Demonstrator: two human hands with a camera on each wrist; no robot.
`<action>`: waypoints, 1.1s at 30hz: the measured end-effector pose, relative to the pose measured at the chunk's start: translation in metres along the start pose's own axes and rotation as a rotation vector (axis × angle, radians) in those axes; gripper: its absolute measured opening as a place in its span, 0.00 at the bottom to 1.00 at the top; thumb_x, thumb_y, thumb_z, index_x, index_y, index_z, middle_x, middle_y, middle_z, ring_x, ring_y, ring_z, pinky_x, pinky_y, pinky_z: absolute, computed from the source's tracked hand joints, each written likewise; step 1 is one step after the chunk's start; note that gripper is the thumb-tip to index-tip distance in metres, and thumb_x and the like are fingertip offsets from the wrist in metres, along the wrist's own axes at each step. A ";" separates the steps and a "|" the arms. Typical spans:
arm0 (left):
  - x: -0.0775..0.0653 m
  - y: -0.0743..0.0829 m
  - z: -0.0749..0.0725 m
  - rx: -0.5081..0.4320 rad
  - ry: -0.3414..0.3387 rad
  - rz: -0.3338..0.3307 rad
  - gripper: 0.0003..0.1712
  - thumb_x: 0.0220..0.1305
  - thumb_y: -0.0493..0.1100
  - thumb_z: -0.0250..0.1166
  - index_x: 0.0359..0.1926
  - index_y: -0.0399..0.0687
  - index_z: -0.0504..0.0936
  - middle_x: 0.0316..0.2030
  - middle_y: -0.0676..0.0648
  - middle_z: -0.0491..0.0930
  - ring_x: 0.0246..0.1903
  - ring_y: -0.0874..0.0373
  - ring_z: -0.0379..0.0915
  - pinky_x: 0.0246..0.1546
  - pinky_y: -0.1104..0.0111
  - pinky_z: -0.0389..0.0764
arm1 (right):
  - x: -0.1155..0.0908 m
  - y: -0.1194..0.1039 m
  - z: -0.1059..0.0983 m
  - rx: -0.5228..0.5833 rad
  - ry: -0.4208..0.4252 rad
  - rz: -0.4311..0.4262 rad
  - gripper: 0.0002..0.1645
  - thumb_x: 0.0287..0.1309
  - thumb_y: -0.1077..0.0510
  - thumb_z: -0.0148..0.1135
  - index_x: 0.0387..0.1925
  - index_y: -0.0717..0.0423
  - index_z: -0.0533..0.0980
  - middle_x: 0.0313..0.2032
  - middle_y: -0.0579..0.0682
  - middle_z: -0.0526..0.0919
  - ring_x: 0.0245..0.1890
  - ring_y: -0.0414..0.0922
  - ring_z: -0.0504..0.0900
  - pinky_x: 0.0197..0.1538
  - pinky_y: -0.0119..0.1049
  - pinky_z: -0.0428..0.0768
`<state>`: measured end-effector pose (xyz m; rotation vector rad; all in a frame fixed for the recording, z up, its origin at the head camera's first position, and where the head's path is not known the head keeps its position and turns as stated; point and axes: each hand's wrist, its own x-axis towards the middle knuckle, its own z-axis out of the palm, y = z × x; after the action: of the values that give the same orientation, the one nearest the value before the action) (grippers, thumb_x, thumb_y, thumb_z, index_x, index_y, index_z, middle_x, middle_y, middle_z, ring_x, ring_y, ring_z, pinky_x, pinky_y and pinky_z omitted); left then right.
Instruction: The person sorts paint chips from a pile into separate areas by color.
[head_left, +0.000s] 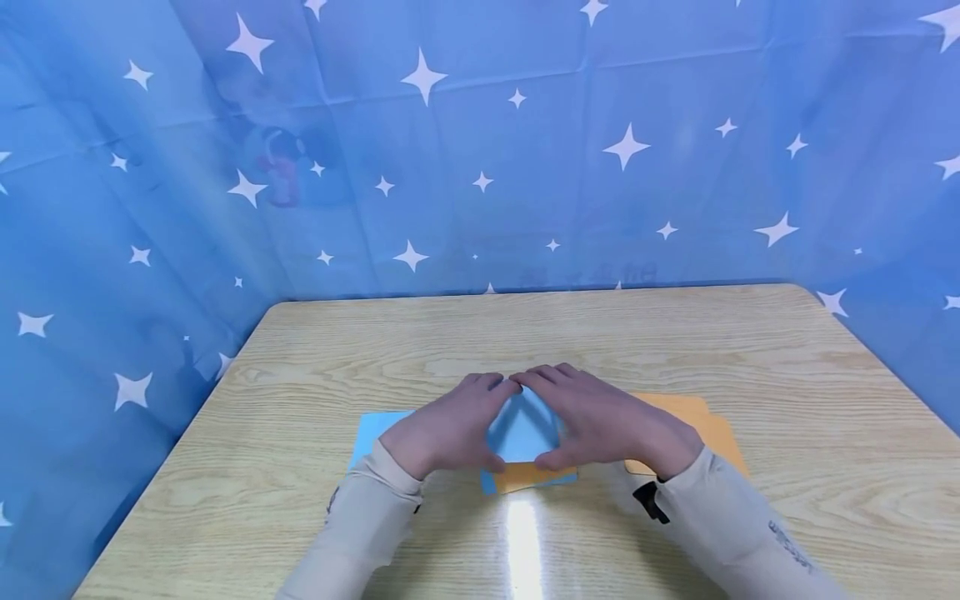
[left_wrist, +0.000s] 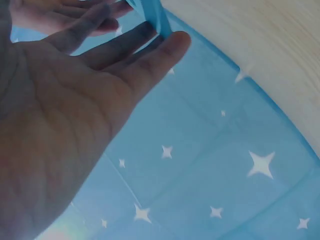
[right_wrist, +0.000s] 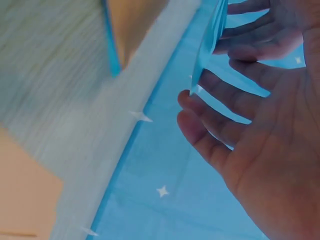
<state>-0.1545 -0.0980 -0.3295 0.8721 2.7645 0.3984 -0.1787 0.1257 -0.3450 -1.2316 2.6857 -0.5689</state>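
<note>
In the head view I saw the left hand [head_left: 448, 423], fingers curled, holding the blue sheets [head_left: 523, 429] at its three o'clock above the table [head_left: 300, 367], long axis hidden; an orange piece [head_left: 523, 477] lay at their six o'clock, and the right hand [head_left: 611, 423], equally near, gripped them from their three o'clock
</note>
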 end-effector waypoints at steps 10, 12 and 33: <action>-0.028 -0.024 -0.031 -0.088 0.064 0.016 0.47 0.49 0.40 0.83 0.68 0.39 0.69 0.65 0.41 0.71 0.68 0.42 0.63 0.62 0.52 0.76 | 0.028 -0.028 -0.009 0.041 0.048 -0.023 0.53 0.54 0.41 0.75 0.76 0.52 0.62 0.71 0.47 0.69 0.68 0.52 0.69 0.66 0.52 0.72; -0.036 -0.028 -0.037 -0.087 0.067 -0.004 0.47 0.49 0.39 0.83 0.68 0.40 0.69 0.65 0.41 0.71 0.67 0.43 0.64 0.60 0.52 0.77 | 0.035 -0.034 -0.008 0.044 0.049 -0.029 0.53 0.54 0.41 0.74 0.76 0.51 0.61 0.71 0.46 0.69 0.68 0.51 0.68 0.66 0.51 0.72; -0.088 -0.075 -0.052 -0.086 0.005 -0.120 0.44 0.51 0.38 0.81 0.68 0.42 0.70 0.72 0.37 0.63 0.71 0.39 0.61 0.61 0.48 0.74 | 0.090 -0.081 0.023 0.012 0.048 -0.047 0.53 0.55 0.39 0.75 0.75 0.53 0.63 0.71 0.48 0.70 0.68 0.50 0.68 0.69 0.44 0.69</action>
<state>-0.1381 -0.2183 -0.2939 0.6829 2.7636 0.4947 -0.1749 0.0031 -0.3311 -1.2974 2.6945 -0.6284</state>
